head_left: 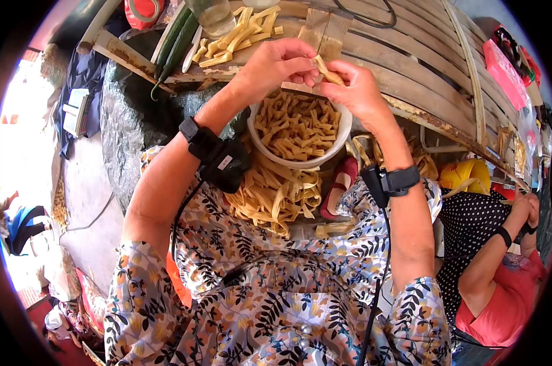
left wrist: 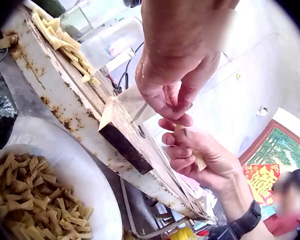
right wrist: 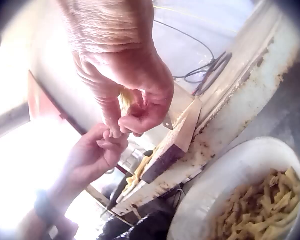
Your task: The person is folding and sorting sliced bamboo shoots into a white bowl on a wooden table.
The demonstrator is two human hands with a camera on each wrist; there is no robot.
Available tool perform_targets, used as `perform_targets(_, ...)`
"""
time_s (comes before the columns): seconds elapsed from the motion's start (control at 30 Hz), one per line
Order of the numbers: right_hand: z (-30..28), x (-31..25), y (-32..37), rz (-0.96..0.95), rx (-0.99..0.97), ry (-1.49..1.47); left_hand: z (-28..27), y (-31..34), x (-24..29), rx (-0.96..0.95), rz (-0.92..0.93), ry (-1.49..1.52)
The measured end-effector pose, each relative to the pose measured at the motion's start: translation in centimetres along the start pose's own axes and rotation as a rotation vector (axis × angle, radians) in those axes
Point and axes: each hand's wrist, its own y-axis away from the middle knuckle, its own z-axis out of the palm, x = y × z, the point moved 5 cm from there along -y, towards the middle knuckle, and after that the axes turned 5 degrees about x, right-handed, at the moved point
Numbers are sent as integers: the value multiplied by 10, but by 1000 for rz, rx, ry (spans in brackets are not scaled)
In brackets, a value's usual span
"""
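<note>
Over the bucket, both hands meet at one short, pale yellow strip (head_left: 329, 72) that looks like bean curd skin. My right hand (head_left: 355, 91) grips it between thumb and curled fingers, and its loose end (left wrist: 200, 161) sticks out below the palm in the left wrist view. My left hand (head_left: 282, 64) pinches at the strip's other end, where its fingertips partly hide it. Beneath the hands, a white bucket (head_left: 256, 143) holds many short, knotted-looking yellow pieces (head_left: 297, 125). Long loose yellow strips (head_left: 276, 195) lie in a heap between the bucket and the lap.
A slatted bench (head_left: 410, 73) with a rusty edge runs behind the bucket, bearing a wooden block (head_left: 325, 30), more yellow pieces (head_left: 245, 36), a glass jar (head_left: 212, 18) and green cucumbers (head_left: 175, 43). Dark plastic sheeting (head_left: 126, 116) lies at left. Another person (head_left: 501, 274) sits at right.
</note>
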Motion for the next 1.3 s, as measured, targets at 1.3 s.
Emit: perform_targets(1.3,-6,-1,-6,-130,50,-281,-15,10,12,50,94,-69)
